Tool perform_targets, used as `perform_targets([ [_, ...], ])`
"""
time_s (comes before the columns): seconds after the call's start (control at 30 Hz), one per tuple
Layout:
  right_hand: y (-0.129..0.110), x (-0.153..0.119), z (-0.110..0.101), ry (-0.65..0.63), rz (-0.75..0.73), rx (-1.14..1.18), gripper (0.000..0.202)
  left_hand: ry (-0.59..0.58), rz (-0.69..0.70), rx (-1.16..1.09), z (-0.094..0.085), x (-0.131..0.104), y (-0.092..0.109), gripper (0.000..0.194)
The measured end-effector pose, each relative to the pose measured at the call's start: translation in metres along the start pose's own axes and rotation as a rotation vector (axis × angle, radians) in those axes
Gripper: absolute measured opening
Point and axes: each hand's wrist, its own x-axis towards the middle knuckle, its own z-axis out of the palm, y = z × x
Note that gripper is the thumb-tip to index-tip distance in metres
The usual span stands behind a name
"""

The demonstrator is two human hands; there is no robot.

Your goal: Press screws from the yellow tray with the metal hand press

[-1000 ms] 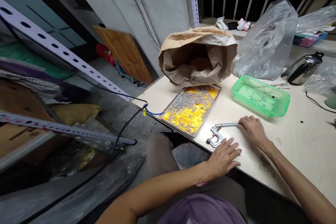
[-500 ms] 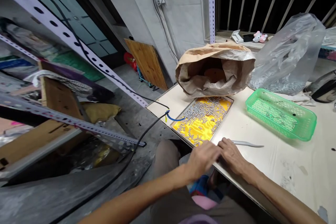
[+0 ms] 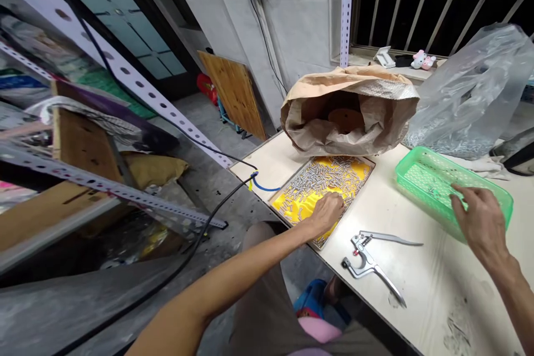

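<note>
My left hand (image 3: 327,212) rests over a shallow tray lined with yellow cloth (image 3: 305,206), its fingers curled down among many small silvery metal pieces (image 3: 311,178). Whether a piece is between the fingertips is hidden. Over the near side of a green plastic basket (image 3: 453,219) is my right hand (image 3: 481,219), thumb and fingers apart, with nothing visible in it. A few small metal pieces lie in that basket. Between the hands, silver snap-fastener pliers (image 3: 369,260) lie on the table, handles spread, touched by neither hand.
Behind the tray, a large brown paper sack (image 3: 350,117) lies with its mouth facing me. A clear plastic bag (image 3: 467,100) of small metal pieces stands behind the basket. A black cable (image 3: 217,208) crosses at the table's left corner. Perforated metal rails (image 3: 137,83) run on the left.
My hands were together at the table's front edge over the pliers. Now the pliers lie free, the left hand is in the tray, and the right hand has moved right to the basket.
</note>
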Motion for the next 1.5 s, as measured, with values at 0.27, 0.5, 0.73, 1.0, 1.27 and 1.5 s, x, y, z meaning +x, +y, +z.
perform_targets([
  [0.27, -0.11, -0.033, 0.005, -0.335, 0.112, 0.689, 0.033, 0.012, -0.217, -0.684, -0.008, -0.007, -0.007, 0.009],
  [0.5, -0.185, -0.013, 0.036, -0.465, 0.235, 1.054, 0.031, -0.038, -0.211, -1.235, -0.025, -0.042, -0.001, 0.024],
  [0.73, -0.202, -0.012, 0.036, -0.51, 0.321, 1.163, 0.02, 0.141, -0.116, -1.064, -0.033, -0.053, -0.005, 0.025],
  [1.0, -0.205, -0.016, 0.046, -0.731, 0.574, 1.41, 0.039, 0.012, -0.161, -1.079, -0.027, -0.056, -0.02, 0.031],
  [1.27, -0.229, -0.014, 0.065, -0.63, 0.624, 1.254, 0.027, -0.037, -0.418, -1.568, -0.02, -0.05, -0.033, 0.039],
  [1.5, -0.201, -0.026, 0.033, -0.549, 0.323, 0.912, 0.014, 0.281, -0.329, -1.217, -0.017, -0.058, -0.015, 0.027],
])
